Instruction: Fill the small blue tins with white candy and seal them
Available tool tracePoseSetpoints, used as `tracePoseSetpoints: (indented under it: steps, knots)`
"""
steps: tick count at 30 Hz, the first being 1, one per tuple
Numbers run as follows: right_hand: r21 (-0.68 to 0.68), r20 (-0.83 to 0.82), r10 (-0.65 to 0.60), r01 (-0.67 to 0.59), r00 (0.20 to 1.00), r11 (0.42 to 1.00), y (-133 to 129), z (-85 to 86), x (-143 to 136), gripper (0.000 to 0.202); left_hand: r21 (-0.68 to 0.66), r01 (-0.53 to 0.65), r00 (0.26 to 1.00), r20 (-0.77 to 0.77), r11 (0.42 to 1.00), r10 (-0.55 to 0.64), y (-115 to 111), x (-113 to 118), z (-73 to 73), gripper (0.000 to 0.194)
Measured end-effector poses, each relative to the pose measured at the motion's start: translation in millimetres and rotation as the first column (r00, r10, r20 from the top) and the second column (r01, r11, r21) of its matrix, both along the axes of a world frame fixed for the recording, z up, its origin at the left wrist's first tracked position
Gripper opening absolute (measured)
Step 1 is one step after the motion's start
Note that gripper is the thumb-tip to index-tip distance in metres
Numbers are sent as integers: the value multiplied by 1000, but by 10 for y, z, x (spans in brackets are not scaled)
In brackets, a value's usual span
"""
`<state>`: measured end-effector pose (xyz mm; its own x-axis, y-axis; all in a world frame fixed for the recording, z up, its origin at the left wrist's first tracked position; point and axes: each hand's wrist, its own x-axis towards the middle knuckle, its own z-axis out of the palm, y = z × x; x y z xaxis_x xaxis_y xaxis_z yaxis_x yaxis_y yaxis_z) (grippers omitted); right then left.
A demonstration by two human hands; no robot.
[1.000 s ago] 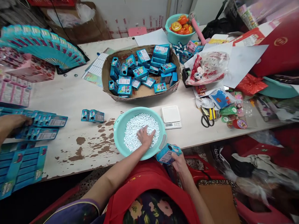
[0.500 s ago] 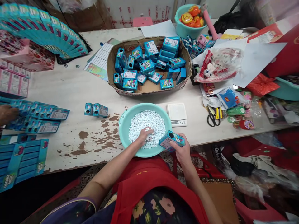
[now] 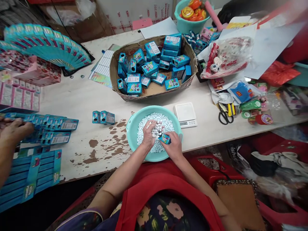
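Note:
Over the turquoise basin point(image 3: 131, 134), my left hand point(image 3: 149, 134) is cupped around a heap of white pellets. My right hand point(image 3: 173, 145) grips a small blue box point(image 3: 165, 138), tilted with its top end against the pellets at my left fingers. More white pellets point(image 3: 157, 148) fill the basin beneath both hands. Behind the basin stands a cardboard tray point(image 3: 150, 96) holding several blue boxes point(image 3: 149, 68). A white digital scale point(image 3: 185, 114) sits right beside the basin.
Two blue boxes point(image 3: 107, 117) stand left of the basin. At the far left, another person's hand point(image 3: 16, 130) touches rows of blue boxes point(image 3: 57, 138). Scissors point(image 3: 225, 117), plastic bags and small toys lie on the right. The table's front edge runs below the basin.
My left hand has risen from the pellets with a heap in it. My right hand has brought the box leftward over the basin, against that heap. The other person's hand reaches further in.

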<state>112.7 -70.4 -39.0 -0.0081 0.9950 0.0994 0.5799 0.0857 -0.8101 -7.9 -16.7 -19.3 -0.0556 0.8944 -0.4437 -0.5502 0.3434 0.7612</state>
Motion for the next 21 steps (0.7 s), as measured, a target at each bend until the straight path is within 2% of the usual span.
tracePoseSetpoints:
  steps: [7, 14, 18, 21]
  knots:
    - [-23, -3, -16, 16, 1000, 1000, 25, 17, 1, 28, 47, -85, 994, -71, 995, 88, 85, 65, -58, 24]
    - [-63, -85, -39, 33, 996, 997, 82, 98, 5, 27, 63, -73, 993, -92, 995, 79, 164, 81, 6, 24]
    - [-78, -112, -62, 53, 992, 996, 119, 100, 34, 27, 44, -26, 993, -118, 999, 31, 186, 102, 41, 25]
    - [-87, -124, -59, 48, 991, 995, 143, 91, 40, 27, 55, -33, 991, -129, 998, 40, 184, 106, 42, 25]
